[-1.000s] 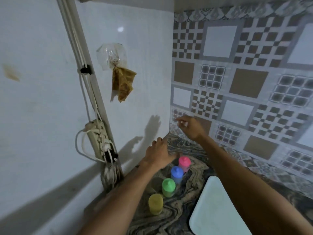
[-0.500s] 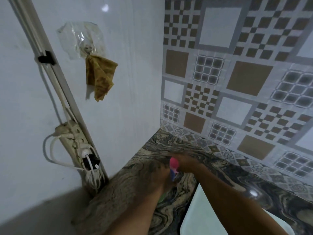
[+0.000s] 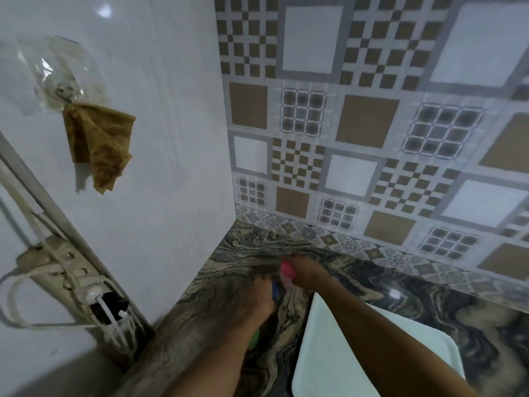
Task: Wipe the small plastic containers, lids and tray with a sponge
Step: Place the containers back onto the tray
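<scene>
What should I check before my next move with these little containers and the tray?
1. Right hand holds the pink-lidded container: ok.
2. Left hand grip: cannot tell; it is blurred, over the blue-lidded container.
3. Green-lidded container upright: cannot tell; the left forearm hides most of it.
4. Sponge in sight: not ok; none shows.
5. Tray close by on the countertop, partly under the right forearm: ok.
</scene>
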